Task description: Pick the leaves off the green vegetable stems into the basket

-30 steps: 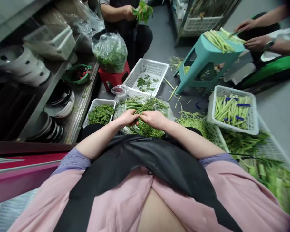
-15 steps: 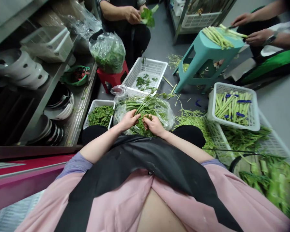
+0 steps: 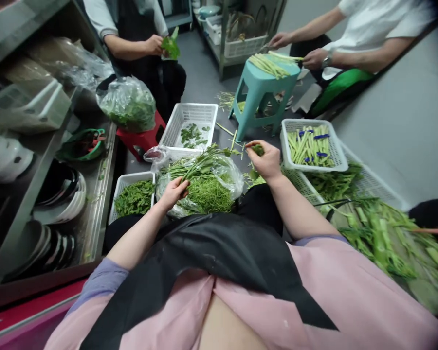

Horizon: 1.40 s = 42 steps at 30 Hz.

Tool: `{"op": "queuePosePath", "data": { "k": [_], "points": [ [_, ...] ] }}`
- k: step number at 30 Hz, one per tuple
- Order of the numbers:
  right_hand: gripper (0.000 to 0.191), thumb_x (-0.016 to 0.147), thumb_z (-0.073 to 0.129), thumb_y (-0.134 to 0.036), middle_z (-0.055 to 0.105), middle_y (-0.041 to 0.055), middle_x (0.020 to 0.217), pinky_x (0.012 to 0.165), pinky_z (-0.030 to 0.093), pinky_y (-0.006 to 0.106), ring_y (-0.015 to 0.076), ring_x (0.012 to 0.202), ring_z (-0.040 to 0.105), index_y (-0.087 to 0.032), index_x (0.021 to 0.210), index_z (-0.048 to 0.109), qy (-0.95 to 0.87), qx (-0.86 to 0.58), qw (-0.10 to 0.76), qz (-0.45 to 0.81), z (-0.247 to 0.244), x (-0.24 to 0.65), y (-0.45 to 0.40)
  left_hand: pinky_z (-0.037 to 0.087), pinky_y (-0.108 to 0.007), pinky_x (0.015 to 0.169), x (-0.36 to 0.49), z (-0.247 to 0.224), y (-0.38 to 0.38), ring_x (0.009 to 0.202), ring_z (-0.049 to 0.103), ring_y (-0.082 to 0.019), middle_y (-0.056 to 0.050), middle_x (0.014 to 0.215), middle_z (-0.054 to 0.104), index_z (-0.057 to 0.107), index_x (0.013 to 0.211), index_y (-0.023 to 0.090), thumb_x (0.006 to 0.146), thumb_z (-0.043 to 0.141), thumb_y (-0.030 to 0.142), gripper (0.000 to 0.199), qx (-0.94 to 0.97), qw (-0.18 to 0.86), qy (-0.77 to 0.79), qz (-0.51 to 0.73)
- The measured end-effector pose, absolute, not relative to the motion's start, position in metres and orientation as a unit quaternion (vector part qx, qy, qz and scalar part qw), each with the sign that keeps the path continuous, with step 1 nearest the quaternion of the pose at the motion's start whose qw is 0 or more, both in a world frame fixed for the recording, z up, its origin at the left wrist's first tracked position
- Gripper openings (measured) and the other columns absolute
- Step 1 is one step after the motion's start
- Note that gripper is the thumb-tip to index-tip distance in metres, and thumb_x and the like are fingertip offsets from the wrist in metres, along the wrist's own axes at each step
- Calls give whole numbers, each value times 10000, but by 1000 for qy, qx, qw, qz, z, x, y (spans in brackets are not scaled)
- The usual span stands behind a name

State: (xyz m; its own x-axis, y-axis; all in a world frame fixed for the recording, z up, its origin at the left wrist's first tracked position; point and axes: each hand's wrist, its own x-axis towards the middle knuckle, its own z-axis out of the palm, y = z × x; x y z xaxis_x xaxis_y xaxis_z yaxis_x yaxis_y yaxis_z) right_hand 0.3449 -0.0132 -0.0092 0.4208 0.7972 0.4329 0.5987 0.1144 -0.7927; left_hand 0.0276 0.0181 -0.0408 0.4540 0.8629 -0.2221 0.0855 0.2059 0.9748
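Note:
My left hand (image 3: 174,192) is closed round a bunch of thin green leafy stems (image 3: 200,163), whose leafy ends point up and to the right. Beneath them, an open clear plastic bag (image 3: 237,177) is full of similar thin greens (image 3: 213,194). My right hand (image 3: 265,159) is raised to the right of the bag, fingers curled over a small clump of green leaves (image 3: 257,149). Left of the bag sits a white basket (image 3: 117,187) heaped with picked leaves (image 3: 135,198).
Ahead, a white crate (image 3: 173,126) holds a few leaves beside a red stool (image 3: 136,141) bearing a bagged bundle (image 3: 129,104). Two people work across from me, one at a teal stool (image 3: 253,90). Bundled stalks fill a basket (image 3: 314,165) at right. Metal shelving (image 3: 102,204) stands left.
My right hand has moved away from my left, to the right and up, carrying a clump of leaves. My left hand keeps the stems. The view has turned rightward.

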Motion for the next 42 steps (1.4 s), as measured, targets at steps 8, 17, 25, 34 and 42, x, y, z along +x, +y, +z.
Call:
{"op": "queuePosePath", "data": {
  "k": [8, 17, 25, 34, 42],
  "points": [
    [302, 907, 464, -334, 723, 90, 991, 839, 493, 304, 188, 891, 664, -176, 1020, 696, -624, -659, 419, -27, -21, 339, -25, 172, -185, 393, 22, -15, 9, 368, 325, -26, 75, 496, 416, 531, 783, 144, 719, 712, 556, 455, 535, 678, 408, 296],
    [448, 993, 294, -307, 671, 128, 887, 813, 343, 359, 204, 834, 531, -159, 1267, 615, -744, -624, 220, -93, -2, 318, -20, 169, -181, 387, 21, -3, -5, 378, 324, -22, 63, 527, 436, 527, 786, 140, 712, 725, 533, 446, 538, 695, 398, 263],
    [406, 975, 307, -324, 636, 119, 846, 867, 318, 386, 202, 816, 525, -152, 1116, 647, -765, -609, 199, -57, -6, 321, -16, 167, -180, 392, 18, -5, -8, 372, 310, -17, 71, 528, 417, 531, 789, 130, 697, 741, 534, 464, 521, 719, 388, 249],
    [243, 871, 331, -390, 465, -4, 617, 597, 445, 296, 137, 559, 459, -210, 780, 468, -333, -643, 648, 237, -24, 345, 6, 259, -162, 423, 17, -10, -8, 454, 347, -12, 54, 644, 460, 505, 777, 146, 664, 740, 560, 489, 540, 674, 448, 231],
    [215, 924, 374, -246, 642, 113, 924, 913, 400, 381, 221, 954, 573, -178, 976, 571, -827, -499, 258, 6, 25, 321, -15, 325, -170, 468, 19, -9, -6, 482, 358, -20, 62, 623, 409, 470, 725, 147, 702, 699, 572, 482, 593, 654, 430, 188]
  ]
}}
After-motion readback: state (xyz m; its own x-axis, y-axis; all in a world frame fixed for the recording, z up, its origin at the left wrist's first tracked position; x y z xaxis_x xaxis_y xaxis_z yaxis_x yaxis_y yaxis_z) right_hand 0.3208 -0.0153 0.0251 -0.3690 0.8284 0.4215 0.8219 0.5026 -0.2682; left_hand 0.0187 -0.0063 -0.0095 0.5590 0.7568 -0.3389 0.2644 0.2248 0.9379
